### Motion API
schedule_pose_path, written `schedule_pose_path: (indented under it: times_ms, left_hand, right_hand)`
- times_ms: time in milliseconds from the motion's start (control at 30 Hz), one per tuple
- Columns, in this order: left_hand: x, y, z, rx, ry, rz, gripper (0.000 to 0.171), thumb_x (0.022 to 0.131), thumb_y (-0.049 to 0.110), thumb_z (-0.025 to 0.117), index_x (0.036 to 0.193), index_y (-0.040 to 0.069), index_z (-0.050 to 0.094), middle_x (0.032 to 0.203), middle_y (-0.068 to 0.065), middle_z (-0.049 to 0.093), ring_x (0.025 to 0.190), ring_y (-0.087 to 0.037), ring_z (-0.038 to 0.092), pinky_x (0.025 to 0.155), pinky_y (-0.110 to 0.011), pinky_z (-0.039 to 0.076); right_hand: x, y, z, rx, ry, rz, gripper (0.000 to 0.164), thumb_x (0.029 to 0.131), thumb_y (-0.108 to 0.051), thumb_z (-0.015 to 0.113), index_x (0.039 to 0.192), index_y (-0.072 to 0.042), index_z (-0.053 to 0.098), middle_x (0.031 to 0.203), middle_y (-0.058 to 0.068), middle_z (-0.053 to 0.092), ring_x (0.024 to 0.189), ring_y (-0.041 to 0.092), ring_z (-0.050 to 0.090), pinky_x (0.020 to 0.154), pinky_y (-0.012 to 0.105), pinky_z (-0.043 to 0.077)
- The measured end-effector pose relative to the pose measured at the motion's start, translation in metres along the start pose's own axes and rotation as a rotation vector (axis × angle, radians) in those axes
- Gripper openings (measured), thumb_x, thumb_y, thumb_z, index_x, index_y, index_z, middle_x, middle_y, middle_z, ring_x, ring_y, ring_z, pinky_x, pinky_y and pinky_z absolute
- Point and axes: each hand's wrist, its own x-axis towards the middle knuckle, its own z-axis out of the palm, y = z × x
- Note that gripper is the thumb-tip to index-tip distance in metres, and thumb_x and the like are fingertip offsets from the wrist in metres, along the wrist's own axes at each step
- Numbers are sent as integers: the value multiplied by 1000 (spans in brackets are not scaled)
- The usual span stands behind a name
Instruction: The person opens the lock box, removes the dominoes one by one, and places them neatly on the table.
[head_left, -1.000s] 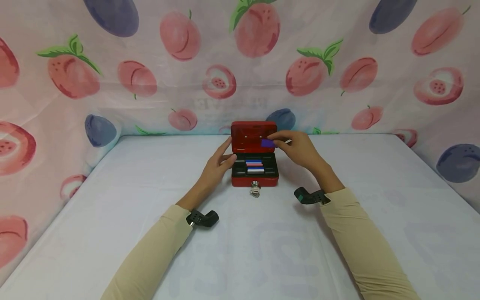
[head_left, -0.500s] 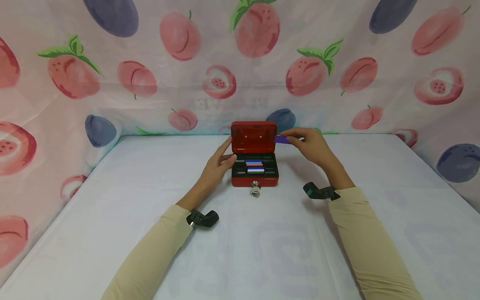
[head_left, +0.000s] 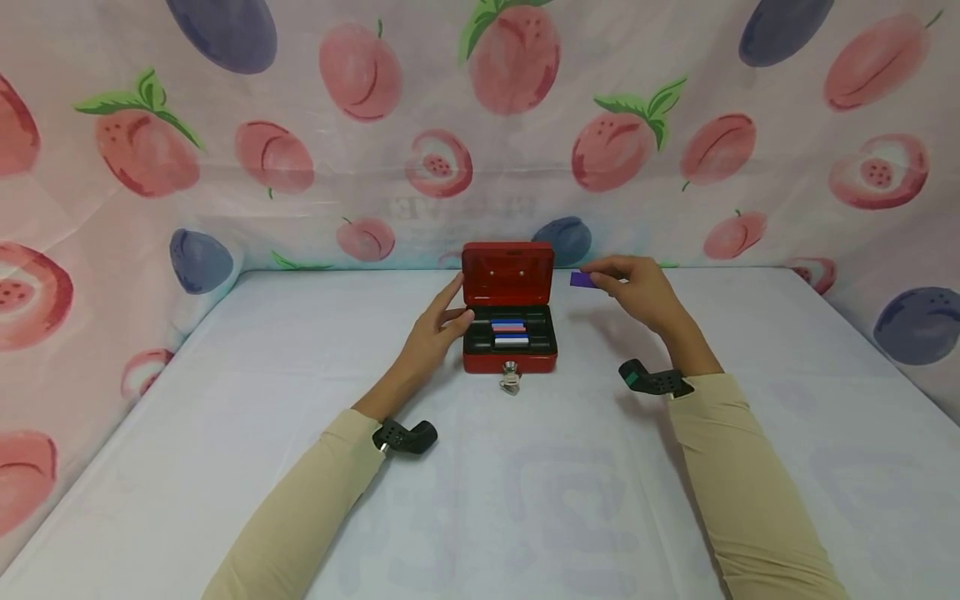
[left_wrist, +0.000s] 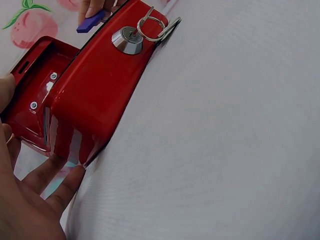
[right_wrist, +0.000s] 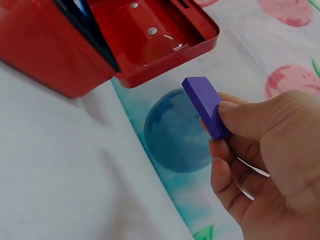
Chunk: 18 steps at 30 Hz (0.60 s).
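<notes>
A red cash box [head_left: 510,363] stands open on the white table, its lid [head_left: 507,275] raised at the back. Inside the black tray [head_left: 540,340] lie several flat blocks [head_left: 510,329] in blue, pink and white. My left hand [head_left: 431,342] rests against the box's left side, fingers spread and fairly straight, one reaching the lid's edge. To the right of the lid, my right hand [head_left: 637,292] pinches a flat purple rectangular block [right_wrist: 205,106] between thumb and fingers, above the table. Keys [left_wrist: 152,30] on a ring hang from the lock [left_wrist: 126,41] at the front.
The table [head_left: 480,500] is covered in white cloth. Behind it hangs a fruit-print cloth [head_left: 300,217], close to the back of the box. A black wrist camera [head_left: 405,437] sits on the left wrist, another camera [head_left: 651,380] on the right.
My right hand has moved right with the purple block, from in front of the raised lid to beside it, slowing lately. The left hand and the box have not moved.
</notes>
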Motion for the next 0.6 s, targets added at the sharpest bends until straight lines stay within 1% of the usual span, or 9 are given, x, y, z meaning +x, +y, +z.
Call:
schedule_pose_path:
  times_ms: [167, 267, 400, 600]
  left_hand:
    - [0, -1, 0, -1, -2, 12, 65, 98, 33, 53, 153, 34, 18, 157, 8, 21, 130, -25, 43, 101, -45, 41]
    - [0, -2, 0, -4, -3, 12, 65, 98, 33, 53, 153, 34, 19, 156, 9, 21, 130, -24, 43, 101, -44, 41]
    - [0, -2, 0, -5, -2, 13, 66, 98, 34, 54, 153, 34, 19, 156, 9, 21, 129, -24, 43, 101, -44, 41]
    - [0, -1, 0, -6, -2, 26, 66, 98, 33, 54, 154, 31, 19, 157, 6, 21, 130, -27, 43, 101, -47, 40]
  right_hand:
    - [1, 8, 3, -23, -37, 42, 26, 97, -23, 57, 119, -13, 68, 116, 10, 63, 110, 27, 52, 89, 48, 46]
    - [2, 14, 5, -27, -51, 52, 26, 97, -23, 58, 119, -13, 68, 116, 10, 64, 112, 28, 52, 92, 50, 44]
    - [2, 20, 9, -38, -77, 48, 26, 96, -21, 59, 119, -10, 68, 117, 12, 65, 114, 29, 53, 97, 52, 41]
    - [1, 26, 16, -50, -121, 77, 27, 97, -18, 58, 120, -9, 67, 120, 14, 63, 117, 31, 52, 102, 53, 36]
